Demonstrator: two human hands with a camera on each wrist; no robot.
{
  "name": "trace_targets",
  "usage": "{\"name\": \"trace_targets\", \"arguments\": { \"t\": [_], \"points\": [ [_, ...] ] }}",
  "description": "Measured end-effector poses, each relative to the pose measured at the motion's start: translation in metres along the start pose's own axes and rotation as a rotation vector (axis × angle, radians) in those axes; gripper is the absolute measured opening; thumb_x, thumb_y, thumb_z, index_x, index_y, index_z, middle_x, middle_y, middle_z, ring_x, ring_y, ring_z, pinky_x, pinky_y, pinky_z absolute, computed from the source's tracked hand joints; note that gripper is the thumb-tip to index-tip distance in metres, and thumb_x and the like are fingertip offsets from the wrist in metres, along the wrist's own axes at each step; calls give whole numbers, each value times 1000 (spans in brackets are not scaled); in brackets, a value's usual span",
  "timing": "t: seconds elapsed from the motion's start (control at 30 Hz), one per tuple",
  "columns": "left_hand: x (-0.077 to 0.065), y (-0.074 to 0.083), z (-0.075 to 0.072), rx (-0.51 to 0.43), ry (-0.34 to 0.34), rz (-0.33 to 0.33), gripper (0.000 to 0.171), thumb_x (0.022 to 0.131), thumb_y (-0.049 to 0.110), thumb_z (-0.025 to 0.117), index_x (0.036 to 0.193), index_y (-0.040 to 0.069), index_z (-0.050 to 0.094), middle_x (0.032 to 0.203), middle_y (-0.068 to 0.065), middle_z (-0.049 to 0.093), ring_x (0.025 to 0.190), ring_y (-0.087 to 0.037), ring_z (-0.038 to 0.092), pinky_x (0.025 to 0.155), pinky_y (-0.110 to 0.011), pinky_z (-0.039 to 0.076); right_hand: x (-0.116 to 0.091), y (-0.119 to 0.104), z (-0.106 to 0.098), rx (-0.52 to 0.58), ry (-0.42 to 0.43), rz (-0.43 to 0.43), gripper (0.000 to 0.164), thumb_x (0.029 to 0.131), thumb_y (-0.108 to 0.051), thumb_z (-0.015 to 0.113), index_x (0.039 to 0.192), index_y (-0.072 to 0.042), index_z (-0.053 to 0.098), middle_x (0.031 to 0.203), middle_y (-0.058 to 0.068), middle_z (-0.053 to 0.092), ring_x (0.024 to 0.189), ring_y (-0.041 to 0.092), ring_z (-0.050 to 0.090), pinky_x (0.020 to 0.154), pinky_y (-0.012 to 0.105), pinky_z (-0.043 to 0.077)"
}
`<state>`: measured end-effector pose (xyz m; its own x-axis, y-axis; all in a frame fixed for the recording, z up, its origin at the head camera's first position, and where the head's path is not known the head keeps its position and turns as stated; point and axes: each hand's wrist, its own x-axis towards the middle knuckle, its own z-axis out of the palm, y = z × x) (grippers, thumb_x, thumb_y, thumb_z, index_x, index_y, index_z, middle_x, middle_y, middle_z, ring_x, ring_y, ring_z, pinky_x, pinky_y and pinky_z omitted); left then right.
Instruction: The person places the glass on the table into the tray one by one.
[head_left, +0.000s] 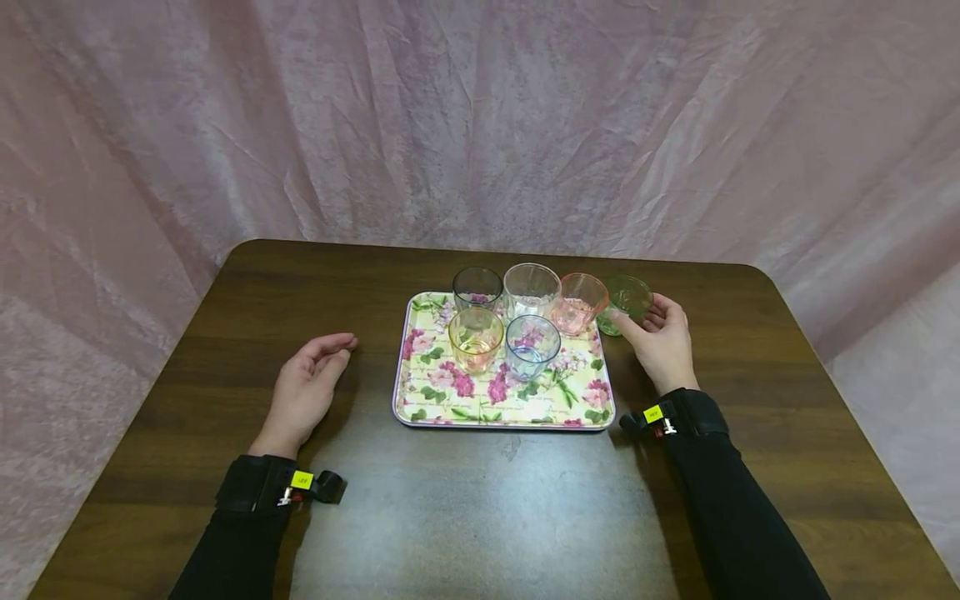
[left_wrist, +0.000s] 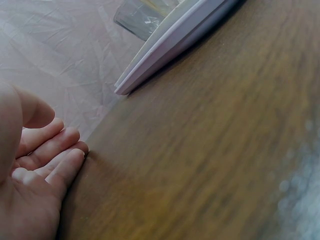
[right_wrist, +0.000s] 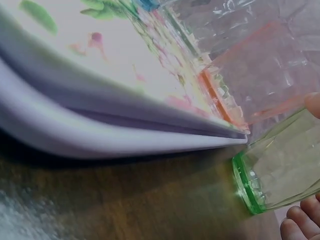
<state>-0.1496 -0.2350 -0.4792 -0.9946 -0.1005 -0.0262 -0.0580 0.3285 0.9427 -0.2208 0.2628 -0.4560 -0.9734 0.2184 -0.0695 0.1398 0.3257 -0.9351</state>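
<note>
My right hand (head_left: 666,346) grips a green drinking glass (head_left: 628,302) between thumb and fingers, just past the right edge of the floral tray (head_left: 450,410). The right wrist view shows the green base of that glass (right_wrist: 290,165) low beside the tray's corner; whether it touches the table I cannot tell. On the tray stand a smoky grey glass (head_left: 477,287), a clear glass (head_left: 532,290), a pink glass (head_left: 579,304), a yellow glass (head_left: 476,342) and a blue glass (head_left: 532,348). Left of the tray, my left hand (head_left: 303,392) rests on the table with relaxed fingers, holding nothing.
Under everything is a dark wooden table (head_left: 780,467) with rounded far corners. A pale pink curtain (head_left: 480,125) hangs behind its far edge. The glasses crowd the tray's back half, and the pink one stands close to the green one.
</note>
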Motion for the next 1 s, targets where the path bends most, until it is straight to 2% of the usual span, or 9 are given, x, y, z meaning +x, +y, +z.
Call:
{"name": "trace_targets", "arguments": {
  "t": [0.23, 0.67, 1.0],
  "points": [
    [0, -2, 1, 1, 2, -22, 41, 118, 31, 53, 152, 9, 61, 154, -11, 65, 147, -26, 58, 102, -3, 45, 5, 5, 2, -35, -25, 18, 100, 100, -44, 78, 173, -8, 20, 175, 21, 21, 160, 40, 33, 132, 54, 34],
    [-1, 1, 2, 5, 6, -30, 41, 118, 29, 52, 152, 7, 60, 154, -12, 65, 147, -27, 58, 101, -2, 44, 8, 2, 4, -97, -48, 19, 105, 98, -49, 81, 174, -9, 21, 175, 24, 23, 156, 45, 34, 126, 59, 38],
    [0, 3, 1, 5, 9, -30, 41, 118, 29, 52, 152, 7, 60, 155, -12, 65, 148, -28, 58, 101, -2, 44, 13, -1, 7, -102, -64, 13, 102, 99, -49, 81, 173, -8, 24, 172, 25, 26, 148, 44, 37, 120, 55, 40]
  ]
}}
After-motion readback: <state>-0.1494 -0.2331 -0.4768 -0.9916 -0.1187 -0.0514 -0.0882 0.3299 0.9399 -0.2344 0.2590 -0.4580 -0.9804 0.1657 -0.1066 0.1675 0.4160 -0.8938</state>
